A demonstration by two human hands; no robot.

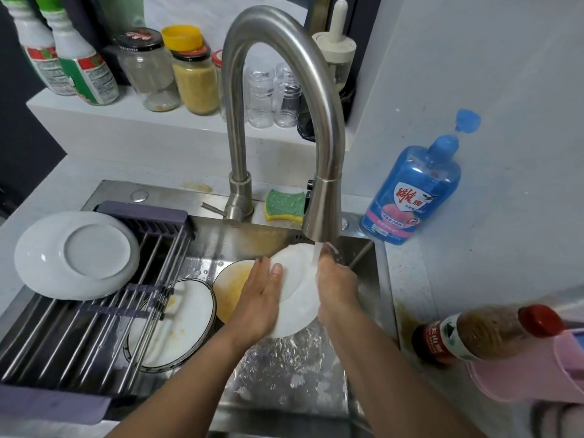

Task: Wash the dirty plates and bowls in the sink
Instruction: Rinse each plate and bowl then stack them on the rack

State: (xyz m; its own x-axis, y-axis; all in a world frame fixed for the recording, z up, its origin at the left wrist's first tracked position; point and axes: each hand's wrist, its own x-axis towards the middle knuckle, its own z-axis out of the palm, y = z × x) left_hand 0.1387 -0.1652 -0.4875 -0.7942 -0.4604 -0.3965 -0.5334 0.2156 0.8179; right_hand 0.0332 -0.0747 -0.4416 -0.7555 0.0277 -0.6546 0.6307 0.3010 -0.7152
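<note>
Plate's under the tap now. White plate (297, 295) is up over the middle of the sink (379, 295), tipped steeply, top rim right below the faucet head (322, 213), w/ the water stream (317, 256) hitting its upper right part.

L hand (262, 298) has the left rim: thumb laid across the near face, the other fingers gone round behind, so that's a firm grip. R hand (336, 289) is against the plate's right side, fingertips up in the stream. Spray and blur hide them, so can't tell if they're curled on the rim or rubbing flat.

Dirty stuff waiting: a yellow-smeared bowl (229, 292) sits just left of and below the held plate, partly behind the L hand. A black-rimmed dish (186, 324) w/ yellow flecks lies further left, half under the roll-up rack (79, 336). One white plate, the upturned plate (76, 254), is parked on that rack's far end.

Looks like mid-rinse, approx a third of the way thru the job.

What matters next: the rack is off to the left, and the plate's long edge runs roughly near-to-far between the two hands. L hand is the closer one to the rack and already has the grip, so it's prob the hand to carry it over. The bowl is right by that hand too.

Sponge (284, 205) and blue soap bottle (414, 191) sit on the back ledge, both untouched.
</note>
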